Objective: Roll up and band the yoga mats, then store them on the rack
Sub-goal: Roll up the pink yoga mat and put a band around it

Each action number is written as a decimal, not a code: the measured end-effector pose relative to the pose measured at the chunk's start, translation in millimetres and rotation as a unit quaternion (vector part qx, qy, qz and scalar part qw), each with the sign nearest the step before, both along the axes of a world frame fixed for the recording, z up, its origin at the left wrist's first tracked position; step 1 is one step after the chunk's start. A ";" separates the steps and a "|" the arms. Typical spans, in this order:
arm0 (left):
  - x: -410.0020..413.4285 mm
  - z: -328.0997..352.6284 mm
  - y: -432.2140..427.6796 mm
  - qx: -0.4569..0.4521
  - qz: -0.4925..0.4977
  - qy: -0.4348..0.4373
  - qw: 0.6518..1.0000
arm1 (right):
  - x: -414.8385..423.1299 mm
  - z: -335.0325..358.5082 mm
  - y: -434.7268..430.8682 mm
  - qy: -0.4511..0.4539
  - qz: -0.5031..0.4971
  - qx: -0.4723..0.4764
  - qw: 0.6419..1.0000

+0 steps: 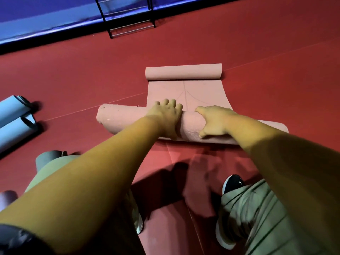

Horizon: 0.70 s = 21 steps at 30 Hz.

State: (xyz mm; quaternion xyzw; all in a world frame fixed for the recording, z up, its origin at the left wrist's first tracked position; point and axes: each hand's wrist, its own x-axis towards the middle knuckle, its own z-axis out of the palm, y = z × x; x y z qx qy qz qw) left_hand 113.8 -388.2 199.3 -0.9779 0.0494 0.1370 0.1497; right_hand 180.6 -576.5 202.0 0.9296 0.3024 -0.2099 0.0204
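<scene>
Left hand (pixel 166 116) and right hand (pixel 215 122) curl their fingers (pixel 172 103) over the pink yoga mat (pixel 117 120), probably to hold its near roll tight.

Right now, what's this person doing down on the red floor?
A person is rolling up a pink mat on the red floor. The left hand and the right hand both grip the thick rolled part nearest them. A short stretch ahead lies flat, and the far end curls up on its own. Two rolled blue mats lie off to the left. The black rack stands farther off by the blue wall, with no mats visible on it.
</scene>
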 end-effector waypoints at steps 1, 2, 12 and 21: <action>-0.6 -1.7 -2.1 0.015 -0.006 -0.011 1.000 | 0.0 0.4 0.6 0.004 -0.003 0.001 1.000; -1.0 -2.7 -3.3 0.015 -0.007 -0.022 1.000 | 0.2 0.4 1.3 0.007 -0.005 0.001 1.000; 5.6 8.6 9.7 -0.163 0.065 0.004 0.984 | -2.8 -5.6 -0.5 -0.016 0.013 0.022 1.000; -0.3 7.3 -2.1 -0.011 0.014 -0.008 1.000 | 0.8 -0.1 1.7 0.030 -0.012 0.049 0.998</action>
